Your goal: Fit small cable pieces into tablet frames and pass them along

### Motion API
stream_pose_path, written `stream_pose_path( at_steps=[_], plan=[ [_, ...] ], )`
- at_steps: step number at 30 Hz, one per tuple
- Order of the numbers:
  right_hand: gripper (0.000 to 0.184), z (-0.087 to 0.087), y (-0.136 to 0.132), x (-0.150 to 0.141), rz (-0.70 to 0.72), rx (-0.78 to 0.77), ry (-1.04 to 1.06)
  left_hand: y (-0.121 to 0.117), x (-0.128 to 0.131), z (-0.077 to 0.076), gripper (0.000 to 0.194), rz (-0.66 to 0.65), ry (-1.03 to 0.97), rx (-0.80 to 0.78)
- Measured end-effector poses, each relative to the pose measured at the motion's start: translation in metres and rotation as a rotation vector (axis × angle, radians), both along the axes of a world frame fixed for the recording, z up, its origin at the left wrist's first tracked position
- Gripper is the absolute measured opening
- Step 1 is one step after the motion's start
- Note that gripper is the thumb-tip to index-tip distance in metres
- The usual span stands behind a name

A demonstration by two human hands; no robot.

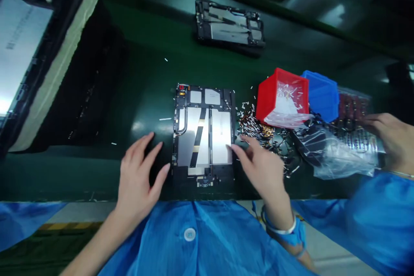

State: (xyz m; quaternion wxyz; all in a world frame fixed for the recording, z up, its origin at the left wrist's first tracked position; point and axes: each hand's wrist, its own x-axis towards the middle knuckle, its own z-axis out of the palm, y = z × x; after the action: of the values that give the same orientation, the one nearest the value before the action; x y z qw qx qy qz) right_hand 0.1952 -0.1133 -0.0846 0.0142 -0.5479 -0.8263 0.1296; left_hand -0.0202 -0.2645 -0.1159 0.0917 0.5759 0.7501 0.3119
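Tablet (221, 138) flat; left hand (137, 172) splayed beside it; right hand (262, 166) curled opposite.

Finish check, all placed off the open device (176, 177): its frame looks black, matt plastic; big cells (221, 138) in it smooth, silvery, glossy. Bench (142, 73) under it dark green, smooth, light sheen. Right of it, red bin (265, 99) and blue bin (325, 97), smooth plastic; small parts (250, 125) there, shiny metal look. Further right of it, clear bag (343, 155), crinkled glossy plastic. Nearer me than it, my smock (164, 241), creased blue cloth, slight sheen; button (189, 234) smooth, plastic-looking
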Motion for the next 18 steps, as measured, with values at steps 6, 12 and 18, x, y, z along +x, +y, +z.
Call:
stream_pose_path(
  at_steps=[6, 12, 18],
  plan=[
    [0.065, -0.006, -0.01, -0.014, 0.009, -0.388, 0.399, -0.012, 0.02, 0.006, 0.047, 0.194, -0.725, -0.038],
    [0.057, 0.0, 0.009, -0.025, 0.062, -0.451, 0.979, 0.067, -0.019, 0.042, 0.041, 0.32, -1.137, 0.116],
    [0.036, -0.013, 0.007, -0.024, 0.098, -0.092, 0.906, 0.239, -0.019, 0.051, 0.06, 0.045, -1.068, 0.207]
  ],
)
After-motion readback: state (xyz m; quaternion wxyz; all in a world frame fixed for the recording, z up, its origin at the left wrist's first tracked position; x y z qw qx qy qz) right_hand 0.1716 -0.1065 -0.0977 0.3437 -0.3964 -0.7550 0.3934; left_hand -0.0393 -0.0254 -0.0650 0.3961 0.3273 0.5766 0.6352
